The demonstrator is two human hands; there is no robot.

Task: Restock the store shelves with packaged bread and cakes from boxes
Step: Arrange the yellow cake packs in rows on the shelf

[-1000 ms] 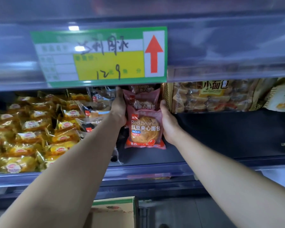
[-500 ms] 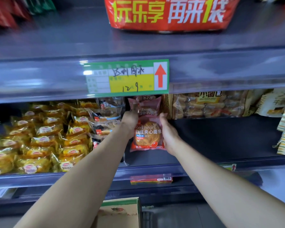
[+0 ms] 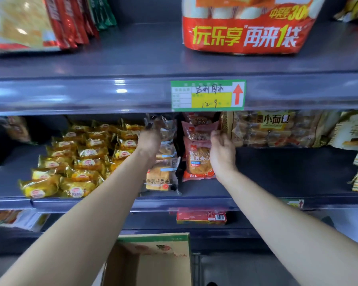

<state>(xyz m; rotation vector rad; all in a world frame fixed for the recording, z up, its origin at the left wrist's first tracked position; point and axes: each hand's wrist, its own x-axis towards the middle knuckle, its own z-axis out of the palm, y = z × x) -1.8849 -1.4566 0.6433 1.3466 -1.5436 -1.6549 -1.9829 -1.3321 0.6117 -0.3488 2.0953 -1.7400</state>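
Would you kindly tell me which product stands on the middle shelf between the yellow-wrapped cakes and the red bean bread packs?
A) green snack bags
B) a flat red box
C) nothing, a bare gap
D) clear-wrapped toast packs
D: the clear-wrapped toast packs stand in a row just right of the yellow-wrapped cakes and left of the red bean bread packs.

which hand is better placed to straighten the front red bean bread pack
Right: the right hand rests against the right edge of the front red bean pack, while the left hand is at the clear-wrapped toast packs, one column to the left.
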